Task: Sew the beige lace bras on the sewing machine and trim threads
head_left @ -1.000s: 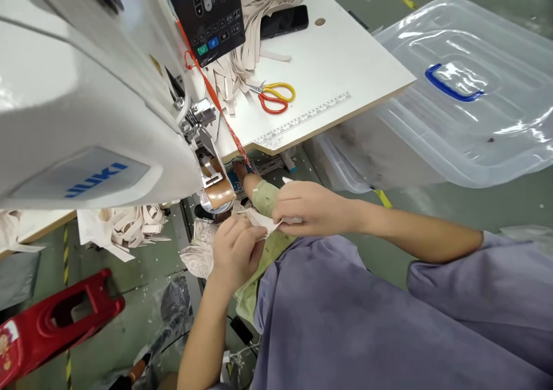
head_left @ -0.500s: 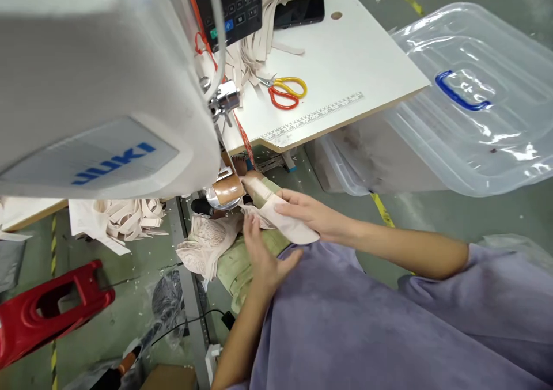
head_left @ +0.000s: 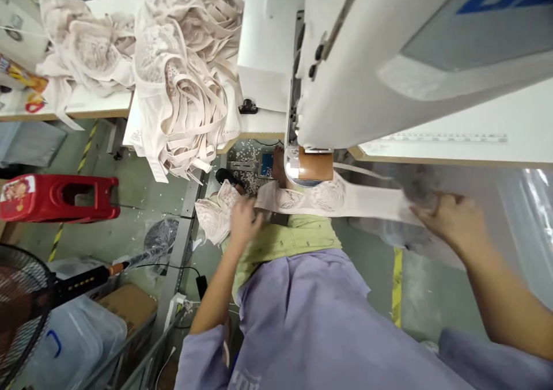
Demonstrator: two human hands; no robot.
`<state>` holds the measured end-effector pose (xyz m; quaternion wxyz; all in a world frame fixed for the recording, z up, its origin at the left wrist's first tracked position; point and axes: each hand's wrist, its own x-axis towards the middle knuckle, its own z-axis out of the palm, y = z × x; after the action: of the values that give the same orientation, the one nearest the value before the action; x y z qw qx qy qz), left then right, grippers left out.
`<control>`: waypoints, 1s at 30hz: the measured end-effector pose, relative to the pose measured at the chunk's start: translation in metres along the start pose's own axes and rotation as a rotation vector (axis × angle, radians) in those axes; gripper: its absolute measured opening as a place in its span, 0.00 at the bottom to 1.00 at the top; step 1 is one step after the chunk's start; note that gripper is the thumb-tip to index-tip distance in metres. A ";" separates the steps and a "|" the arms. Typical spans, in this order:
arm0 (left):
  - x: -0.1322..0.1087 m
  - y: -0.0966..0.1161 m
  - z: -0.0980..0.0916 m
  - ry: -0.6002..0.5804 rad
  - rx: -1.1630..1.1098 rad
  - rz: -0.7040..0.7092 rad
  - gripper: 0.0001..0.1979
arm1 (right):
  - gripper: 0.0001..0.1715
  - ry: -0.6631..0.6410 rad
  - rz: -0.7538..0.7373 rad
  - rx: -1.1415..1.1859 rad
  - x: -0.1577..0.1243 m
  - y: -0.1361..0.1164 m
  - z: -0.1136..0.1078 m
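Note:
A pale beige lace bra (head_left: 332,197) is stretched sideways under the sewing machine's narrow arm (head_left: 316,165), above the lap. My right hand (head_left: 458,223) is closed on the bra's smooth band end, off to the right. At the left end, my left hand (head_left: 244,220) has its fingers curled against the fabric; they are smeared by motion, but the bra runs taut from there. Another lace piece (head_left: 213,212) hangs over the knee beside my left hand; whether it joins the same bra I cannot tell. A thin strap trails behind the band.
A heap of beige bras (head_left: 185,90) lies on the white table left of the machine head (head_left: 410,61), straps hanging over its edge. A red plastic stool (head_left: 60,197), a fan (head_left: 21,315) and clear bins (head_left: 64,338) stand at left. A printed ruler (head_left: 449,137) runs along the right tabletop.
My view has turned left, bringing the heap of bras into sight. My right hand has pulled the band out to the right. My left hand, open before, has curled at the bra's other end.

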<state>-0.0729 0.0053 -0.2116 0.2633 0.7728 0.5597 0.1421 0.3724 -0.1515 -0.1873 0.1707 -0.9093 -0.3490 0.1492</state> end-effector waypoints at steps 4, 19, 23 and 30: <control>-0.014 -0.062 -0.055 0.123 0.177 -0.458 0.15 | 0.21 -0.258 -0.226 0.056 -0.018 -0.036 0.057; 0.001 0.110 -0.056 -0.066 -0.489 -0.075 0.15 | 0.27 -1.002 -1.124 0.563 -0.052 -0.231 -0.015; 0.037 0.160 -0.015 -0.492 -0.785 -0.030 0.20 | 0.27 -1.083 -0.916 0.629 -0.052 -0.196 -0.106; 0.034 0.203 0.001 -0.530 -0.794 0.004 0.18 | 0.12 -0.417 -0.787 0.129 0.073 -0.179 -0.105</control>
<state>0.0997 -0.0105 -0.0999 0.6716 0.6232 0.3741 0.1433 0.3609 0.0021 -0.0298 0.1967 -0.6453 -0.6852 0.2746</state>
